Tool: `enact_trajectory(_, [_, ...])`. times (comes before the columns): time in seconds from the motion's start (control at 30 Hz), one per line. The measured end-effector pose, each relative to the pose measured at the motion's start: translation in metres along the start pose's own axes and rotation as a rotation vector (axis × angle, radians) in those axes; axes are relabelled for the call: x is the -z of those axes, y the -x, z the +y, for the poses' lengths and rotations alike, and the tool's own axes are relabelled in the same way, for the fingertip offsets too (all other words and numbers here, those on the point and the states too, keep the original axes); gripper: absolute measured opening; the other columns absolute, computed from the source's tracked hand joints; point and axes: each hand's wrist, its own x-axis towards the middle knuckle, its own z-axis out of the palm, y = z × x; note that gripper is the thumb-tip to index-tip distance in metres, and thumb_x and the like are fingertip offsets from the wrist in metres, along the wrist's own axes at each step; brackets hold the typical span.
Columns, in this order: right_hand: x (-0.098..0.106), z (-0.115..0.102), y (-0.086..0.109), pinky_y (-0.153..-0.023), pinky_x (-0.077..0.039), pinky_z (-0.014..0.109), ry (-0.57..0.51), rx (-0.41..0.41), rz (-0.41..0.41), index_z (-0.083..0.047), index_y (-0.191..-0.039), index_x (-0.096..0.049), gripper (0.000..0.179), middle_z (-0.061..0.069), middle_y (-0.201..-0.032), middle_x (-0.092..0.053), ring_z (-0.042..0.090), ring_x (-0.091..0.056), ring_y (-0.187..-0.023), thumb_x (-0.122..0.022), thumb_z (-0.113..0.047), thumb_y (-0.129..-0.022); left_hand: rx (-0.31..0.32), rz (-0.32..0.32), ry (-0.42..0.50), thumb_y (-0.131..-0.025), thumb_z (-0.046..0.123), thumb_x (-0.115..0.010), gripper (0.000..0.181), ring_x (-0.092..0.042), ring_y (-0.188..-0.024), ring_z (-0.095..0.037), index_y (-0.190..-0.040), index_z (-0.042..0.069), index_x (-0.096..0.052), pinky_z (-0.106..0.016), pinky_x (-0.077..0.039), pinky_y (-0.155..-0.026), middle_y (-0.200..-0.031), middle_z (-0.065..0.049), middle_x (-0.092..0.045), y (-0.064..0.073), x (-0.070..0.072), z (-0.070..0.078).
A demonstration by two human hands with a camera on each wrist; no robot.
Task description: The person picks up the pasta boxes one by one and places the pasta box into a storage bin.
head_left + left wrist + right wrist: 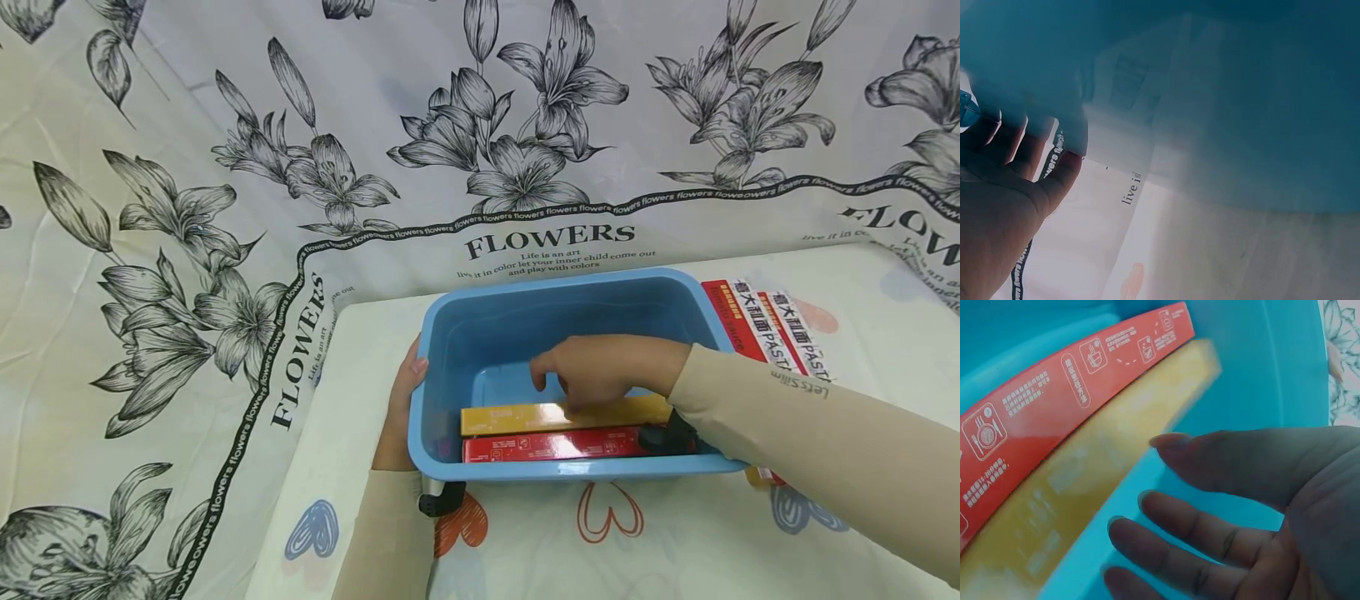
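Observation:
A blue plastic tub stands on the table. Inside, a yellow box and a red box stand on their long edges, side by side along the near wall. My left hand grips the tub's left rim; the left wrist view shows its fingers at the edge of the blue wall. Reaching into the tub, my right hand is over the yellow box. In the right wrist view its thumb is close beside the yellow box, the fingers are spread loosely, and nothing is between them.
To the tub's right lie red-and-white pasta boxes, partly covered by the right sleeve. The corner of another box shows under that forearm. A flower-printed cloth hangs behind the table. The tablecloth has printed hearts.

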Motion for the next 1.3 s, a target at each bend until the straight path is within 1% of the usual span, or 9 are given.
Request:
enact_trajectory(0.23, [0.001, 0.0, 0.001, -0.077, -0.059, 0.036, -0.043, -0.01, -0.005, -0.013, -0.135, -0.07, 0.041, -0.003, -0.094, -0.069, 0.019, -0.066, -0.085, -0.083, -0.01, -0.097, -0.037, -0.025, -0.032, -0.115, 0.018, -0.045, 0.065, -0.022, -0.161, -0.041, -0.175, 0.009, -0.021, -0.042, -0.02, -0.128, -0.177, -0.021, -0.023, 0.022, 0.05, -0.128])
enact_trajectory(0.43, [0.002, 0.001, 0.002, -0.076, -0.06, 0.036, -0.092, -0.006, 0.012, -0.014, -0.136, -0.07, 0.041, -0.001, -0.098, -0.069, 0.02, -0.066, -0.087, -0.083, -0.013, -0.098, -0.037, -0.023, -0.027, -0.113, 0.02, -0.046, 0.068, -0.019, -0.161, -0.043, -0.175, 0.008, -0.021, -0.049, -0.017, -0.129, -0.177, -0.021, -0.021, 0.029, 0.066, -0.17])
enact_trajectory(0.53, [0.004, 0.003, 0.004, -0.077, -0.06, 0.036, -0.117, 0.008, 0.033, -0.015, -0.138, -0.069, 0.043, -0.001, -0.101, -0.069, 0.021, -0.066, -0.091, -0.083, -0.016, -0.098, -0.076, -0.021, -0.04, -0.114, 0.019, -0.044, 0.065, -0.022, -0.161, -0.037, -0.175, 0.01, -0.023, -0.043, -0.019, -0.129, -0.177, -0.017, -0.024, 0.021, 0.05, -0.132])
enact_trajectory(0.67, [0.006, 0.005, 0.005, -0.081, -0.06, 0.039, -0.14, 0.038, 0.063, -0.015, -0.143, -0.067, 0.046, -0.001, -0.103, -0.07, 0.021, -0.066, -0.095, -0.082, -0.019, -0.099, -0.028, -0.011, 0.031, -0.113, 0.02, -0.042, 0.066, -0.021, -0.162, -0.038, -0.175, 0.01, -0.023, -0.044, -0.018, -0.129, -0.177, -0.02, -0.023, 0.011, 0.024, -0.066])
enact_trajectory(0.73, [0.006, 0.006, 0.006, -0.083, -0.06, 0.04, -0.147, 0.056, 0.073, -0.016, -0.144, -0.066, 0.046, -0.001, -0.105, -0.07, 0.021, -0.066, -0.097, -0.081, -0.021, -0.1, 0.019, 0.0, 0.13, -0.112, 0.021, -0.045, 0.068, -0.019, -0.162, -0.041, -0.175, 0.009, -0.023, -0.046, -0.015, -0.129, -0.177, -0.022, -0.022, 0.016, 0.029, -0.078])
enact_trajectory(0.87, [0.008, 0.009, 0.009, -0.084, -0.058, 0.04, -0.175, 0.085, 0.091, -0.017, -0.147, -0.064, 0.048, -0.002, -0.108, -0.07, 0.021, -0.065, -0.099, -0.08, -0.024, -0.101, 0.023, 0.01, 0.245, -0.112, 0.022, -0.052, 0.068, -0.022, -0.162, -0.031, -0.175, 0.019, -0.028, -0.035, -0.017, -0.127, -0.177, -0.014, -0.025, 0.031, 0.051, -0.14])
enact_trajectory(0.97, [0.01, 0.01, 0.012, -0.082, -0.058, 0.04, -0.203, 0.106, 0.123, -0.016, -0.149, -0.062, 0.051, -0.002, -0.108, -0.07, 0.021, -0.065, -0.097, -0.079, -0.025, -0.102, 0.089, 0.025, 0.217, -0.112, 0.016, -0.049, 0.069, -0.02, -0.162, -0.034, -0.176, 0.019, -0.024, -0.04, -0.017, -0.128, -0.178, -0.016, -0.022, 0.032, 0.054, -0.144])
enact_trajectory(1.2, [0.017, 0.01, 0.018, -0.082, -0.057, 0.041, -0.266, 0.126, 0.199, -0.013, -0.154, -0.059, 0.057, 0.0, -0.11, -0.069, 0.021, -0.066, -0.095, -0.079, -0.026, -0.102, 0.101, 0.002, 0.158, -0.111, 0.015, -0.042, 0.068, -0.016, -0.161, -0.045, -0.175, 0.008, -0.019, -0.046, -0.016, -0.128, -0.176, -0.028, -0.017, 0.013, 0.015, -0.038])
enact_trajectory(1.3, [0.019, 0.01, 0.021, -0.08, -0.057, 0.042, -0.306, 0.137, 0.224, -0.015, -0.153, -0.059, 0.055, 0.002, -0.112, -0.069, 0.023, -0.067, -0.096, -0.079, -0.027, -0.103, 0.102, 0.002, 0.145, -0.111, 0.018, -0.042, 0.068, -0.016, -0.161, -0.047, -0.174, 0.005, -0.019, -0.046, -0.016, -0.128, -0.175, -0.031, -0.018, 0.006, 0.003, -0.006])
